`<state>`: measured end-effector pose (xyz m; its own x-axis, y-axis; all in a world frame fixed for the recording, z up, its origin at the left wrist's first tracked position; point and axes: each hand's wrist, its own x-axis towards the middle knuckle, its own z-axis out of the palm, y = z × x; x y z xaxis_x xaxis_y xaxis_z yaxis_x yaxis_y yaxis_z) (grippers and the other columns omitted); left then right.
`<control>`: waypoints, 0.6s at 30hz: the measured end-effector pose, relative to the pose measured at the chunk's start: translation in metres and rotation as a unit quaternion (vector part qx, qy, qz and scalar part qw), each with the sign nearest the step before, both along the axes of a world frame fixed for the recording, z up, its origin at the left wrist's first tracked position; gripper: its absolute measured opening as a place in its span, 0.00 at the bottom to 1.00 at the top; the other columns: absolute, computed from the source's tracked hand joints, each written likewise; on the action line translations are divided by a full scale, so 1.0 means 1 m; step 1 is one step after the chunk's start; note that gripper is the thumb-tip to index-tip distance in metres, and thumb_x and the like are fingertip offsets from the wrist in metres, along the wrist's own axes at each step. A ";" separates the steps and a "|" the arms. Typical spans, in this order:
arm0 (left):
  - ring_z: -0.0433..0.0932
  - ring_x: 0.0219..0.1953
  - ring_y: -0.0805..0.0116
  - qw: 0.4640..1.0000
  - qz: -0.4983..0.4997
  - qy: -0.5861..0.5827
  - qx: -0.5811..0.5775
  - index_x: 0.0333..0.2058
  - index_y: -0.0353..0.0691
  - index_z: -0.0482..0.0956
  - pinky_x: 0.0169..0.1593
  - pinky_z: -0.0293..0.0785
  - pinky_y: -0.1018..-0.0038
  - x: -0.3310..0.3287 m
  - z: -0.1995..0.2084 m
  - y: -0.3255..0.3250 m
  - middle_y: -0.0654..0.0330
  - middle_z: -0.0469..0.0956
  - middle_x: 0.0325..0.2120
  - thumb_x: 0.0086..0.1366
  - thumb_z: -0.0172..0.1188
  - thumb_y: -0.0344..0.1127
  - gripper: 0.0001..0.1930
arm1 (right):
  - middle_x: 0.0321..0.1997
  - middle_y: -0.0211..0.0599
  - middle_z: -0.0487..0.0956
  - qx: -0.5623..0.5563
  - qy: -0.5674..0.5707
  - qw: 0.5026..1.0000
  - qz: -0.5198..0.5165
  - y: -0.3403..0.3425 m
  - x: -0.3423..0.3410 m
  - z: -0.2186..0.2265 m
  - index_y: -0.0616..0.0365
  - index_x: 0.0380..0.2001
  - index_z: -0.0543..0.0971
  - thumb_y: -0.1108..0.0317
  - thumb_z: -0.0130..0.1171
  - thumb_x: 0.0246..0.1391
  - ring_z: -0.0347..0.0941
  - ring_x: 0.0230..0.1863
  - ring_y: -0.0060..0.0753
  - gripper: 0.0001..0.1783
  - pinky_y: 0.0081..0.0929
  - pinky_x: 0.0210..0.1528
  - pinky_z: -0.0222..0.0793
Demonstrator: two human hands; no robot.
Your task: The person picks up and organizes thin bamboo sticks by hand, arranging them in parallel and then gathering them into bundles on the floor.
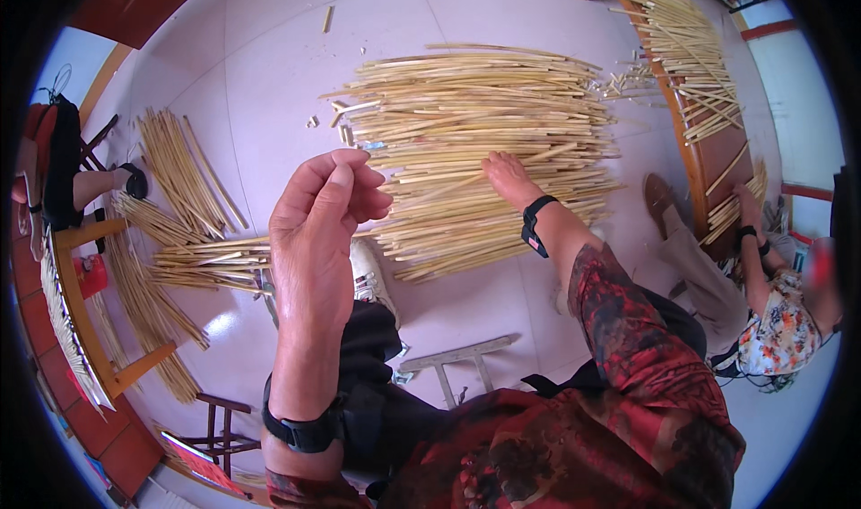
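A wide heap of thin straw-yellow stalks [466, 105] lies on the floor in front of me, most of them running left to right. My right hand [511, 181] reaches down into the middle of the heap, its fingers curled onto the stalks; the fingertips are partly hidden. Nearer to me and raised above the floor, my left hand [316, 206] is closed, thumb pressed to the bent forefinger. Whatever it may hold does not show. Short cut pieces of stalk [344, 134] lie by the heap's left end.
Further bundles of stalks [184, 173] lie at the left, near a wooden stool [112, 321]. A low brown wooden table [686, 105] on the right carries more stalks. Beside it sits another person [780, 321], one hand on stalks. A small stool frame [459, 358] stands near my legs.
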<state>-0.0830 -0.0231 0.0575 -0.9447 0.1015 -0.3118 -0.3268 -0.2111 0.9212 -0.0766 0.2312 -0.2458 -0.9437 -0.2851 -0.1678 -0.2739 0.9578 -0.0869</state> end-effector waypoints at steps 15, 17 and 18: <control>0.71 0.41 0.59 0.886 -0.214 0.253 -0.325 0.42 0.34 0.69 0.46 0.66 0.72 0.006 -0.034 0.013 0.53 0.72 0.39 0.55 0.55 0.33 0.16 | 0.29 0.46 0.73 -0.146 -0.060 0.983 0.092 -0.014 0.008 0.184 0.59 0.29 0.69 0.66 0.46 0.47 0.70 0.35 0.49 0.08 0.42 0.34 0.65; 0.65 0.48 0.52 0.794 -0.266 0.326 -0.438 0.46 0.35 0.66 0.52 0.60 0.66 0.018 -0.042 0.024 0.47 0.67 0.45 0.50 0.59 0.35 0.23 | 0.28 0.44 0.73 -0.143 -0.049 0.985 0.086 -0.033 0.020 0.236 0.58 0.28 0.69 0.68 0.46 0.46 0.70 0.34 0.48 0.06 0.41 0.34 0.66; 0.67 0.46 0.54 0.741 -0.264 0.376 -0.490 0.45 0.36 0.66 0.50 0.61 0.64 0.025 -0.050 0.027 0.49 0.69 0.42 0.52 0.58 0.36 0.22 | 0.27 0.43 0.72 -0.144 -0.042 0.985 0.081 -0.038 0.026 0.255 0.58 0.26 0.69 0.70 0.46 0.45 0.71 0.34 0.46 0.05 0.41 0.34 0.66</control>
